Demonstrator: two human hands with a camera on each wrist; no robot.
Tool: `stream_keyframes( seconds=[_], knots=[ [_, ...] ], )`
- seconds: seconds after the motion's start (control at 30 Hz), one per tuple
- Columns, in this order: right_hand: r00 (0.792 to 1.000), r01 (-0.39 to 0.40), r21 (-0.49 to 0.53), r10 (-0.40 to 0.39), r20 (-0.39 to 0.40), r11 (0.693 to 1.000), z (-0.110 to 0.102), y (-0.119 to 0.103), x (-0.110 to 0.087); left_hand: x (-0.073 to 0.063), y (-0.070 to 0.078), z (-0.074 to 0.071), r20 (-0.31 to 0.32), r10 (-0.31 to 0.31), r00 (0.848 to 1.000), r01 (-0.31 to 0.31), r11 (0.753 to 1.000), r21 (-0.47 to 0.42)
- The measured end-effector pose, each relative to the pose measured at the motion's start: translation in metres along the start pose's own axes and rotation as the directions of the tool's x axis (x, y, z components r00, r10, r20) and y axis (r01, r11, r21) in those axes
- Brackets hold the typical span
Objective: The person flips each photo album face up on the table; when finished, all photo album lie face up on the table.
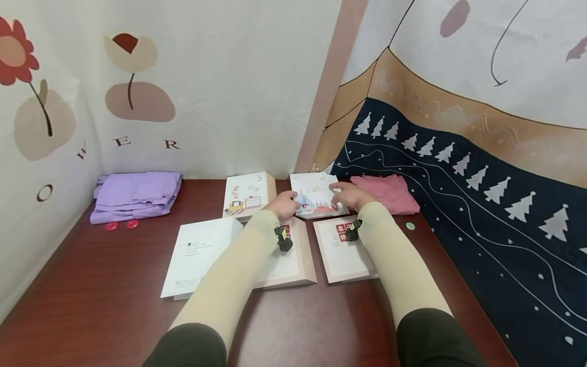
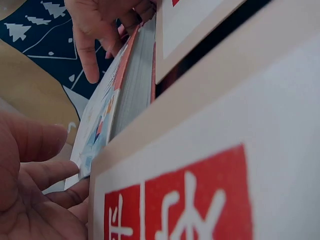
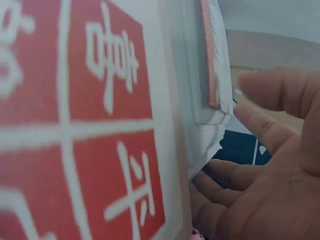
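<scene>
At the back middle of the table lies a thick book with an illustrated cover of blue and red (image 1: pixel 316 188). My left hand (image 1: pixel 282 205) is at the book's left edge. In the left wrist view, its fingers (image 2: pixel 52 172) extend loosely to the book's side, and the thumb stands apart. On the other side, my right hand (image 1: pixel 352 197) is at the right edge. The right wrist view shows its thumb and forefinger raised off the cover, with the lower fingers (image 3: pixel 227 174) beside the book. Whether fingertips reach beneath it is hidden.
Nearer me lie a right-hand white book (image 1: pixel 339 257), another with a beige spine (image 1: pixel 293 262) and a plain white one (image 1: pixel 197 255). A boxy illustrated book (image 1: pixel 247 191) is back left. Folded purple cloth (image 1: pixel 137 196) and pink cloth (image 1: pixel 390 193) flank them. Red discs (image 1: pixel 132 224) lie left.
</scene>
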State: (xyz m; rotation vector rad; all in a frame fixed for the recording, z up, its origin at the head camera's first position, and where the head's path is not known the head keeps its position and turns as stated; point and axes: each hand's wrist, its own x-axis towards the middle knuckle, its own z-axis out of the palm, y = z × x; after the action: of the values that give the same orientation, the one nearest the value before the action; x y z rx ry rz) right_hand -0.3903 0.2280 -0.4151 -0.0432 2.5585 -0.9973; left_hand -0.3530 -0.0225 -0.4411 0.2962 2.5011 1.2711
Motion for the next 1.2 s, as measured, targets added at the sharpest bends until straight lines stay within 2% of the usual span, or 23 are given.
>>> stream_keyframes(
  seconds=[0.23, 0.37, 0.5, 0.6, 0.67, 0.83, 0.97, 1.1, 1.2],
  knots=[
    [0.997, 0.073, 0.075, -0.072, -0.014, 0.995, 0.009, -0.007, 0.001, -0.008, -0.006, -0.007, -0.002, 0.016, 1.0, -0.016, 0.998, 0.056],
    [0.989, 0.145, 0.101, -0.143, -0.029, 0.984, 0.016, -0.018, -0.002, -0.016, -0.007, -0.017, -0.003, 0.014, 1.0, -0.014, 1.0, -0.003],
    [0.975, 0.221, 0.097, -0.217, -0.055, 0.97, 0.026, -0.033, -0.006, -0.029, -0.01, -0.038, -0.021, 0.037, 0.999, -0.04, 0.992, -0.117],
    [0.969, 0.246, 0.084, -0.243, -0.054, 0.965, 0.036, -0.045, -0.01, -0.039, -0.018, -0.057, -0.08, 0.05, 0.996, -0.061, 0.988, -0.139],
    [0.968, 0.25, 0.091, -0.246, -0.047, 0.964, 0.043, -0.052, -0.012, -0.044, -0.026, -0.07, -0.124, 0.051, 0.991, -0.064, 0.992, -0.11],
    [0.97, 0.243, 0.173, -0.243, -0.019, 0.955, 0.062, -0.071, -0.015, -0.057, -0.048, -0.096, -0.206, -0.009, 0.978, 0.001, 0.999, -0.037],
    [0.961, 0.272, 0.163, -0.275, -0.005, 0.948, 0.077, -0.085, -0.011, -0.068, -0.063, -0.114, -0.248, -0.065, 0.967, 0.062, 0.998, -0.02],
    [0.952, 0.303, 0.132, -0.306, 0.006, 0.944, 0.091, -0.097, -0.006, -0.076, -0.077, -0.126, -0.249, -0.113, 0.962, 0.105, 0.993, -0.046],
    [0.951, 0.303, 0.127, -0.308, 0.019, 0.944, 0.1, -0.105, -0.004, -0.079, -0.087, -0.133, -0.222, -0.132, 0.966, 0.127, 0.991, -0.037]
  ],
)
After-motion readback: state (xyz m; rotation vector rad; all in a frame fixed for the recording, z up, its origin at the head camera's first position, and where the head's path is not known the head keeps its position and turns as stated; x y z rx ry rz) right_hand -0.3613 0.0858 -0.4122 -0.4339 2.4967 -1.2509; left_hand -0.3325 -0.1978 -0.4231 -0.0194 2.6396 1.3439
